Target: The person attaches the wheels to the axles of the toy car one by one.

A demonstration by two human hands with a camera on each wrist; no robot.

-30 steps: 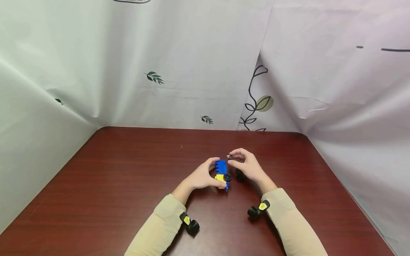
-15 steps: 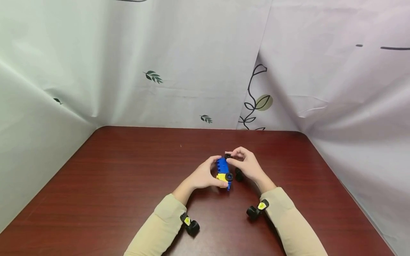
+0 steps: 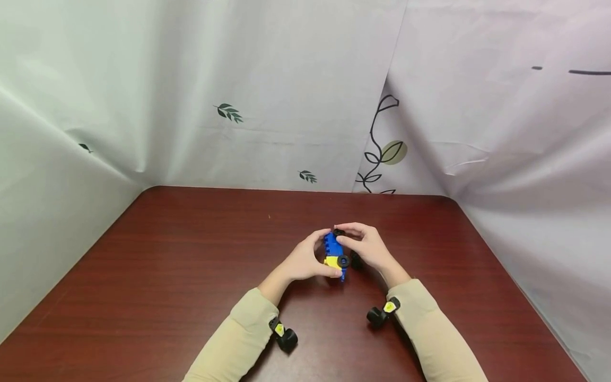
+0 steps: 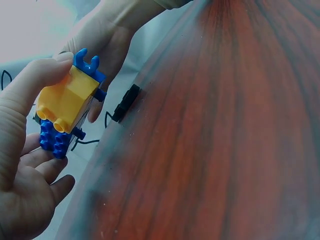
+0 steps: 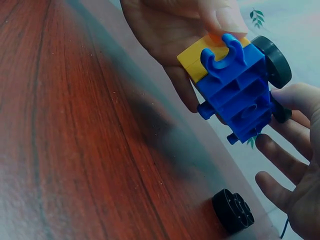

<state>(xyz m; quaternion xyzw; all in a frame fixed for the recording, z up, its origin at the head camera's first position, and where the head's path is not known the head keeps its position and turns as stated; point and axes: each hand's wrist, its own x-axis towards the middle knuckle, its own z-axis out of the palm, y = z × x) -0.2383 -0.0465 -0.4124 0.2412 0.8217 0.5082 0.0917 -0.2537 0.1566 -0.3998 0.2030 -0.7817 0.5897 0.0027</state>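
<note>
My left hand point(image 3: 304, 261) grips a toy block car with a blue wheeled base point(image 5: 240, 95) and a yellow block point(image 4: 67, 97) on it. Its underside, with an open blue hook at one end, faces the right wrist camera. A black wheel point(image 5: 277, 62) is fitted on one side; the opposite side shows bare axle pegs. With thumb and fingers, my right hand point(image 3: 369, 246) pinches a second black wheel point(image 5: 281, 111) against the car's far end on the same side as the fitted one. Fingers partly cover that wheel, so how far it sits on its peg is unclear.
Loose black wheels point(image 5: 232, 210) lie on the dark red wooden table point(image 3: 191, 254), just below my right hand. White printed cloth point(image 3: 277, 95) hangs around the table's back and sides. A black wrist camera point(image 3: 286, 339) juts inward from my left sleeve; the right one does likewise.
The wheel in my right hand has moved from beside the car to its far end, turning to face it. My left hand has shifted the car slightly right and away from me.
</note>
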